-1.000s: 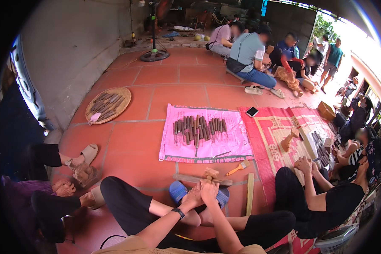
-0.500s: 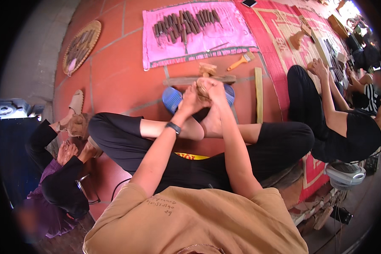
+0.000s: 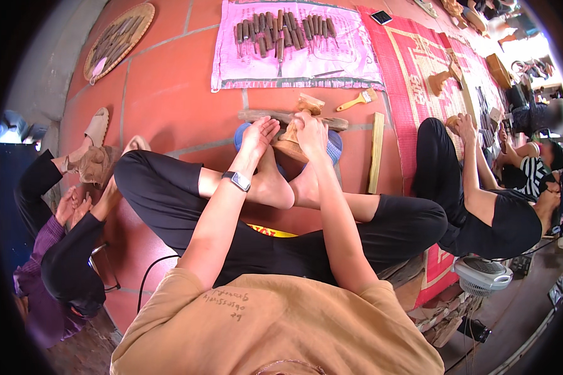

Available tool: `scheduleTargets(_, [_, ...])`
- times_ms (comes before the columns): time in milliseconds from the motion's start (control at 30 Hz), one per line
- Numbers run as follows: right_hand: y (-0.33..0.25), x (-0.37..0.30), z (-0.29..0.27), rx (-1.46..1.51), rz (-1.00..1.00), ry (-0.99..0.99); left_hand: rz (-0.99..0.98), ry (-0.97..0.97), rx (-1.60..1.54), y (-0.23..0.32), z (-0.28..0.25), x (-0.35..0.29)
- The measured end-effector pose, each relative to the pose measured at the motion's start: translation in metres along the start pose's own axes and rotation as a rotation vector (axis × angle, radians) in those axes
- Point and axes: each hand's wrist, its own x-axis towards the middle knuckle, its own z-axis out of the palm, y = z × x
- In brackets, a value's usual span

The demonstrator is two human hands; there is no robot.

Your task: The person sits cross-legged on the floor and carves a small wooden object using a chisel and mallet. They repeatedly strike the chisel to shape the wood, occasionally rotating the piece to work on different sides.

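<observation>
My right hand (image 3: 309, 132) is wrapped around the neck of a carved wooden piece (image 3: 288, 149), whose wide round part rests by my bare feet and whose flat end sticks out beyond my fingers. My left hand (image 3: 258, 135) lies palm up beside the carving, fingers stretched out, with nothing in it. A wooden bar (image 3: 263, 116) lies crosswise on the floor just beyond both hands. Blue footwear (image 3: 334, 147) shows partly under and beside my feet. No blade shows in either hand.
Ahead, a pink sack (image 3: 226, 62) bears several wooden-handled carving tools (image 3: 280, 44). A paintbrush (image 3: 358, 99) and a wood strip (image 3: 376, 153) lie to the right, near a red mat (image 3: 403, 94). At far left is a woven tray (image 3: 149, 19) of tools. Co-workers sit on both sides.
My left hand has come off the carving and turned palm up to its left. My right hand still grips the carving, which now shows more. The whole view has shifted slightly.
</observation>
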Motion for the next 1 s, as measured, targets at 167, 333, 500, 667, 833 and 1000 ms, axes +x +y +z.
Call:
scheduleTargets(167, [-0.003,0.006,0.012,-0.242,-0.145,-0.038,-0.011,0.029,0.004,-0.003,0.011,-0.004])
scheduleTargets(333, [-0.016,-0.017,0.011,-0.222,-0.347,-0.096,-0.006,0.055,-0.027,0.002,0.005,-0.002])
scheduleTargets(500, [-0.014,0.016,0.018,-0.464,-0.182,-0.032,0.013,0.003,0.039,-0.003,-0.003,0.006])
scheduleTargets(667, [-0.008,0.01,0.026,-0.419,-0.292,0.044,0.027,-0.043,0.042,-0.012,-0.016,0.021])
scheduleTargets(833, [-0.012,0.004,0.011,-0.356,-0.311,-0.253,-0.022,0.009,0.043,-0.012,-0.002,0.021])
scheduleTargets(1000, [-0.001,0.019,0.03,-0.361,-0.171,0.021,-0.004,-0.012,0.094,-0.008,-0.001,0.011])
